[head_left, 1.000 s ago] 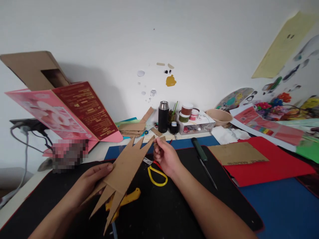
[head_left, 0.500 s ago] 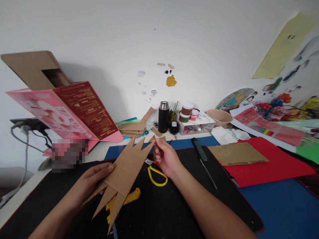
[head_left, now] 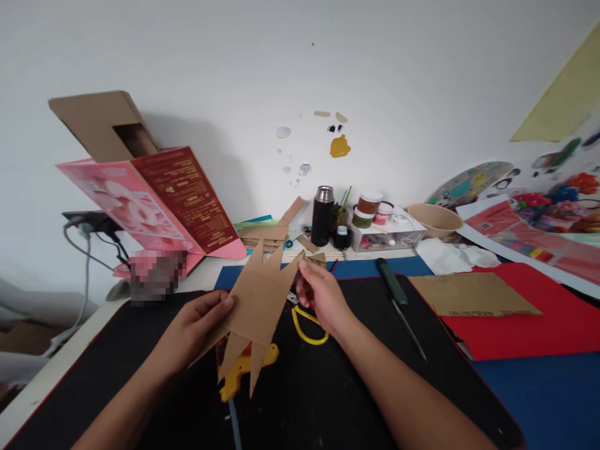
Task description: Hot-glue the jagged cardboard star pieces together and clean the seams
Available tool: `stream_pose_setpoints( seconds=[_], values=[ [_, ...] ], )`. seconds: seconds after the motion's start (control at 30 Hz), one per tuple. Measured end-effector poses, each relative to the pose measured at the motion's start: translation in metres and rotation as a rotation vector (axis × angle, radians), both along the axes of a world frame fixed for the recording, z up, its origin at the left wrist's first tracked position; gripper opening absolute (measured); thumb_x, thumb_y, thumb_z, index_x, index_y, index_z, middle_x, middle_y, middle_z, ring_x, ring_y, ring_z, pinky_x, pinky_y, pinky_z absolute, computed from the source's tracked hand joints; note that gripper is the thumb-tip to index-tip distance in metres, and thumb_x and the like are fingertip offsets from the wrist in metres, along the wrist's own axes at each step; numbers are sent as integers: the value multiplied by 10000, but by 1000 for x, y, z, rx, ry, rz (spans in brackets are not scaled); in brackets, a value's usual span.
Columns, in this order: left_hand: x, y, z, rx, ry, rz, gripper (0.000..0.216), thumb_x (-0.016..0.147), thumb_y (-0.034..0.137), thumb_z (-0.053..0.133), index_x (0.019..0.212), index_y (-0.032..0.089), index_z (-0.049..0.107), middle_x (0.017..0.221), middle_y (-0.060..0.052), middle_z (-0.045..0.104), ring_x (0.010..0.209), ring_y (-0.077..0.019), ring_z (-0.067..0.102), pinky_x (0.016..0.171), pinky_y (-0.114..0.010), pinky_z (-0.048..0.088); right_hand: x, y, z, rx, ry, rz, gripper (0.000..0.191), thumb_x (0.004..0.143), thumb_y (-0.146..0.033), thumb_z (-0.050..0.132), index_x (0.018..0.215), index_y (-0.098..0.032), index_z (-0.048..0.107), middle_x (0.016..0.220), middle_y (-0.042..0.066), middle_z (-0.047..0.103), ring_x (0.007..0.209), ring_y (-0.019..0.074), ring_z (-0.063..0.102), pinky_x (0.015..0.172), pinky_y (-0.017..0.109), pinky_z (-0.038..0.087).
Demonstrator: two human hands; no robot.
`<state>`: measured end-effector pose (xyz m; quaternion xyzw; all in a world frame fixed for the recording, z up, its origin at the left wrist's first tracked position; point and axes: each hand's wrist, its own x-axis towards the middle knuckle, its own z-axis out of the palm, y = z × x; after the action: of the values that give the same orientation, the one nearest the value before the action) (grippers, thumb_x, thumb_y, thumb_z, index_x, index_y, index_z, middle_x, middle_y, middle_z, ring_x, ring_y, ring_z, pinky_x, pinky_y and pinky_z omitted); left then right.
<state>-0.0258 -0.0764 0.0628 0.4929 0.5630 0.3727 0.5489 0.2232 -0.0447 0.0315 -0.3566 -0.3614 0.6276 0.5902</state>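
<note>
I hold a flat brown cardboard cutout (head_left: 257, 300) with pointed spikes at both ends above a black mat (head_left: 328, 400). My left hand (head_left: 194, 328) grips its left edge, thumb on top. My right hand (head_left: 323, 300) is closed in a pinch on a small cardboard scrap (head_left: 317, 257) right by the cutout's upper right spike. Yellow-handled scissors (head_left: 307, 325) lie on the mat under my right hand. A yellow tool (head_left: 241, 369) lies beneath the cutout's lower spikes.
A green-handled knife (head_left: 398, 300) lies right of my hand, beside a cardboard sheet (head_left: 473, 294) on red paper (head_left: 529, 325). A black flask (head_left: 322, 215), paint jars (head_left: 368, 209) and a bowl (head_left: 434, 219) stand by the wall. A pink box (head_left: 154, 206) leans at left.
The cutout has turned more upright and shifted right with both hands. The view itself has swung left, so everything sits further right in the picture.
</note>
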Motion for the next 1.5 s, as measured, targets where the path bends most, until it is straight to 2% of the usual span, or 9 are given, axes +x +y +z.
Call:
stream_pose_setpoints(
  seconds=[0.2,0.37,0.53,0.73,0.9,1.2,1.33,1.43,1.5],
  values=[
    [-1,-4,-5,30,18,-70,598,739,751,831,854,179,701,718,2,631,619,-136,563,568,-218,438,0,-1,-4,5,-52,-33,495,769,-624,899,703,-197,660,540,-45,569,430,76,429,399,204,289],
    [1,-9,-6,-8,4,-107,555,773,719,822,864,186,696,724,-12,670,601,-144,589,548,-226,451,1,1,-3,-16,-44,-53,553,759,-666,887,651,-198,614,546,-36,574,419,76,437,395,211,286],
    [5,-9,-6,48,-60,17,525,786,692,830,820,200,651,714,-3,673,607,-147,615,547,-224,469,-3,-3,0,32,-79,14,559,806,-746,814,801,-195,718,572,-31,603,419,91,462,404,224,291],
    [6,-4,-11,88,-143,68,540,778,669,859,942,198,654,776,-7,706,594,-149,635,513,-230,476,-17,-16,-7,147,-254,238,590,835,-797,758,738,-225,651,560,-48,557,441,116,479,438,252,333],
    [5,-2,-16,146,-123,8,548,799,651,850,1036,183,694,774,-7,710,511,-125,581,500,-255,490,-17,-17,-12,192,-406,254,590,900,-770,707,726,-219,590,625,-37,585,483,109,495,484,255,364],
    [3,1,-19,179,-248,116,613,770,618,883,1183,179,767,987,-83,789,744,-198,689,611,-271,520,-13,-15,-14,180,-447,328,594,901,-781,693,757,-215,588,642,-35,589,503,112,514,505,256,384],
    [1,3,-19,160,-246,104,608,777,607,881,1183,166,776,879,-76,778,686,-190,682,587,-268,520,-13,-15,-14,134,-421,343,629,852,-833,706,831,-208,643,675,-28,616,492,114,506,492,261,386],
    [0,3,-20,181,-225,87,598,797,614,862,1188,169,781,837,-72,774,675,-203,693,603,-293,546,-12,-13,-12,104,-390,294,646,829,-858,710,795,-217,637,613,-45,561,482,119,475,481,261,364],
    [1,2,-20,192,-221,79,607,791,614,868,1196,170,782,919,-89,796,728,-219,713,654,-317,575,-10,-12,-10,101,-404,251,650,814,-862,722,748,-224,616,566,-59,500,477,122,452,473,259,343]
  ],
)
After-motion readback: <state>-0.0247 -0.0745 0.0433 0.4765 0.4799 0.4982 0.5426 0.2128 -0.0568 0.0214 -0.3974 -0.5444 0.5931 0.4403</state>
